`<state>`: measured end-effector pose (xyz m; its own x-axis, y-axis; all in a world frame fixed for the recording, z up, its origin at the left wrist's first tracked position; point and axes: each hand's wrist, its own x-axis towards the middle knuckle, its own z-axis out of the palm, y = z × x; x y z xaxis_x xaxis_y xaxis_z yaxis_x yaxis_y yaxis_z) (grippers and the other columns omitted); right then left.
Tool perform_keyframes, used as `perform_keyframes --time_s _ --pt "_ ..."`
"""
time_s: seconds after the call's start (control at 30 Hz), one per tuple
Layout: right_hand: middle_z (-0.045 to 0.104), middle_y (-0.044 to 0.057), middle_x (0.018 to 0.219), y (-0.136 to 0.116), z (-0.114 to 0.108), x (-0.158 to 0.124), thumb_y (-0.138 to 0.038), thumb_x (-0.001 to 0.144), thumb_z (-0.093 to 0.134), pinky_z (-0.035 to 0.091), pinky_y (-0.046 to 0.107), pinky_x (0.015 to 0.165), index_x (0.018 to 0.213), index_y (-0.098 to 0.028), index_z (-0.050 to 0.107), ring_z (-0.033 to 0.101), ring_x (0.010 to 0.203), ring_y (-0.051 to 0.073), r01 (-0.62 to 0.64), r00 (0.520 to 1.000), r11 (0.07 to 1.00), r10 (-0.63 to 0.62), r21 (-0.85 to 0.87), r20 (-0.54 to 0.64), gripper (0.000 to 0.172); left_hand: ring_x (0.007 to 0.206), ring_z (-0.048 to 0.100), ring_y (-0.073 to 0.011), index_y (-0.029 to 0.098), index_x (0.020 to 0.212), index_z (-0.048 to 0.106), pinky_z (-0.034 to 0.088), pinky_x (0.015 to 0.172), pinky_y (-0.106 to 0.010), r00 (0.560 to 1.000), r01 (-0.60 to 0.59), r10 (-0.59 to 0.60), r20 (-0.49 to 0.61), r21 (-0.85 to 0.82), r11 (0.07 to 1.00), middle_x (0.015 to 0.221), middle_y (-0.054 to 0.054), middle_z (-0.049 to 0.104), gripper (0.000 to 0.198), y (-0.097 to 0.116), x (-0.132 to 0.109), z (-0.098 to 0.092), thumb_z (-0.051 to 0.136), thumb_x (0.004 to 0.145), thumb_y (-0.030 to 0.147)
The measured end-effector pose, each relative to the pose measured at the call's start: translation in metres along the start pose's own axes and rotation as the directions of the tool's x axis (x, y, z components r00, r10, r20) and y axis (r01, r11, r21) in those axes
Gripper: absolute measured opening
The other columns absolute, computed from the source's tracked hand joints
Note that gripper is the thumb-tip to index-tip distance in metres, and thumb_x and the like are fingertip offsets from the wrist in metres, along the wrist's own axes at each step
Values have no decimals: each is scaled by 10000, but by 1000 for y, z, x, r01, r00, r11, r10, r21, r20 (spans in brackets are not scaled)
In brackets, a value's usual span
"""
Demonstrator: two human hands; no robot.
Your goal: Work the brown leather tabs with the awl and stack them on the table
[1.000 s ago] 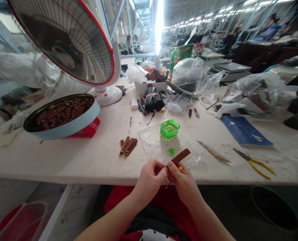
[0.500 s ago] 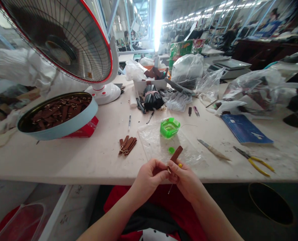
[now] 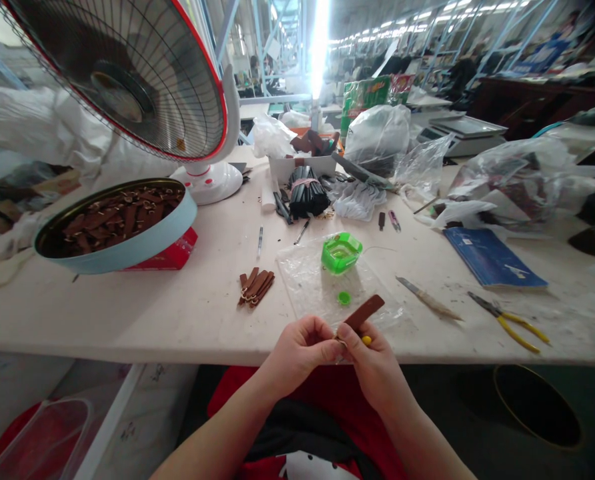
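Observation:
Both hands meet at the table's front edge. My left hand (image 3: 302, 350) and my right hand (image 3: 370, 360) are closed in a pinch on the near end of a brown leather strap (image 3: 365, 311), which sticks up and to the right. A small yellow-tipped tool (image 3: 366, 340) shows in my right hand. Just beyond lie a clear plastic sheet (image 3: 317, 287), a green cup (image 3: 341, 253) and a small green cap (image 3: 344, 298). A little pile of brown straps (image 3: 255, 287) lies to the left.
A round tin (image 3: 127, 243) full of brown straps stands at the left under a large fan (image 3: 122, 73). Yellow-handled pliers (image 3: 510, 322), a knife (image 3: 427, 300) and a blue book (image 3: 492, 257) lie at the right. Bags and black strips crowd the back.
The strap's free end has swung from more upright back to the right and lies flatter. Both hands stay pinched together in the same spot.

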<state>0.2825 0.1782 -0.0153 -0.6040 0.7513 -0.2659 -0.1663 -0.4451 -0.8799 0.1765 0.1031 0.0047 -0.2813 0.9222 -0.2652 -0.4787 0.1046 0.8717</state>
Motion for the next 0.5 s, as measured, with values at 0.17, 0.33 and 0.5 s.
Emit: perform_keyframes --time_s 0.17,0.33,0.5 --pt "438 -52 522 -7 3 2 -335 622 756 292 179 438 640 -154 525 328 463 54 -232 968 937 196 263 154 294 656 634 -145 130 682 497 494 703 -303 996 50 -40 79 -125 991 651 -21 656 288 -5 1 0 749 639 262" --pt "381 -59 508 -6 0 3 -410 668 702 241 196 424 638 -162 511 282 459 61 -113 989 992 106 60 102 315 610 587 -101 127 673 495 455 641 -233 997 48 -42 69 -85 995 626 -3 623 291 -4 2 -2 738 646 285" --pt "386 -40 512 -10 -7 1 -475 765 576 261 221 433 620 -158 528 332 478 80 195 981 902 -171 -386 96 352 520 425 -44 135 653 469 327 526 -173 999 0 5 -44 105 994 554 51 498 289 3 0 1 696 667 313"
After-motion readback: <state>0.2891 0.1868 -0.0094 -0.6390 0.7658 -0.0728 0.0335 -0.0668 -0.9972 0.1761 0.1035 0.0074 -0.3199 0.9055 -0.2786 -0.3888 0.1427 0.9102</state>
